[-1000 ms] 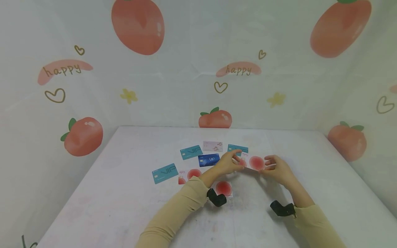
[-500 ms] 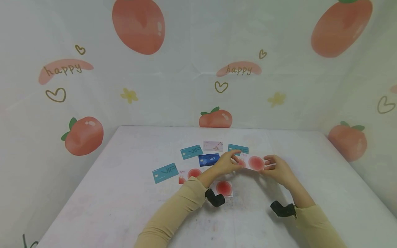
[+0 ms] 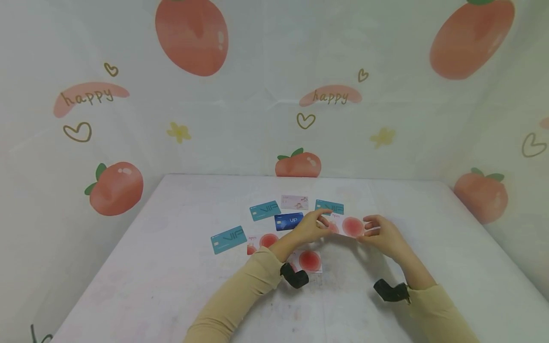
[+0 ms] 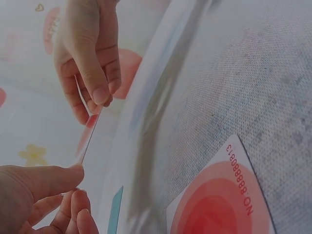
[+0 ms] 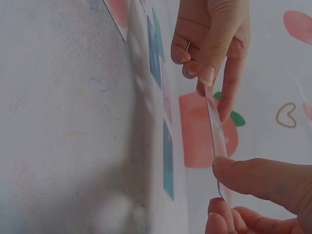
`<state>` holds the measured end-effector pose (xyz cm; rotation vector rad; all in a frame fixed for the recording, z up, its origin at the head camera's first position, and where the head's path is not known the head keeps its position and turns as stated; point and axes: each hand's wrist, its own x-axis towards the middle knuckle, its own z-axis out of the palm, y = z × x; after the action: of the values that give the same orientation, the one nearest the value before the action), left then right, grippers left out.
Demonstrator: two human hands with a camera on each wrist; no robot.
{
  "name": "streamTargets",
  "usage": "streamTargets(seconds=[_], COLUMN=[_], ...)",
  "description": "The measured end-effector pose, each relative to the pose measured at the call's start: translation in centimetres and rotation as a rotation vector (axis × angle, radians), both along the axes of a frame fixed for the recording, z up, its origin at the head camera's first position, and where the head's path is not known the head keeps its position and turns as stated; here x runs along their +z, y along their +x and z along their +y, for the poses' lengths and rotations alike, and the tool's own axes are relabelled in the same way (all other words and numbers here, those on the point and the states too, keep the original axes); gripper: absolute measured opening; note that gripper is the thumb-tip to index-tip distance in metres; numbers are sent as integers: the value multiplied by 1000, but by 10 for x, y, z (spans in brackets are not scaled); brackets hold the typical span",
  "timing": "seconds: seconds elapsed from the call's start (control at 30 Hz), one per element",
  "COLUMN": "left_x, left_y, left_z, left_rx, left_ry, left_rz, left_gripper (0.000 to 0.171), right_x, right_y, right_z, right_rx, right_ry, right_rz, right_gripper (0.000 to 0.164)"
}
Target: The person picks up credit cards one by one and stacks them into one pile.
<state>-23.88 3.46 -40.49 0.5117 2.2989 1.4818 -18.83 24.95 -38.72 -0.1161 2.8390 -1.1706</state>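
Note:
A white card with red circles [image 3: 352,226] is held above the table by both hands, and its shadow falls below it. My left hand [image 3: 312,226] pinches its left end between thumb and fingers. At the other end, my right hand [image 3: 386,235] pinches it the same way. The right wrist view shows the card [image 5: 215,126] nearly edge-on, with the right thumb on its near end. Two more red-circle cards lie on the table, one [image 3: 269,239] partly behind the left forearm and another [image 3: 310,261] by the left wrist; the latter card [image 4: 214,204] shows a printed number.
On the white table [image 3: 171,295], a teal VIP card [image 3: 228,239] lies at left, a second teal card [image 3: 265,210] farther back. A blue VIP card [image 3: 288,221], a pale pink card [image 3: 294,202] and another teal card [image 3: 329,206] lie behind the left hand.
Both hands and the held card have shifted very slightly left, the left hand a little more than the right. The cards on the table have stayed put.

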Motion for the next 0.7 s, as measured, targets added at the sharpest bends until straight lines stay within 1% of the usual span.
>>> streamTargets(seconds=[0.27, 0.5, 0.7], left_x=[-3, -5, -3], left_y=[1, 3, 7], left_z=[-4, -10, -13], left_rx=[-1, -16, -9], left_ry=[12, 14, 7], left_rz=[3, 14, -11], left_gripper=[58, 58, 58], right_x=[0, -3, -3], right_y=[2, 1, 4], right_z=[-2, -4, -6], right_rx=[17, 14, 28], right_ry=[-12, -17, -37], right_rz=[9, -12, -5], right_gripper=[62, 60, 60])
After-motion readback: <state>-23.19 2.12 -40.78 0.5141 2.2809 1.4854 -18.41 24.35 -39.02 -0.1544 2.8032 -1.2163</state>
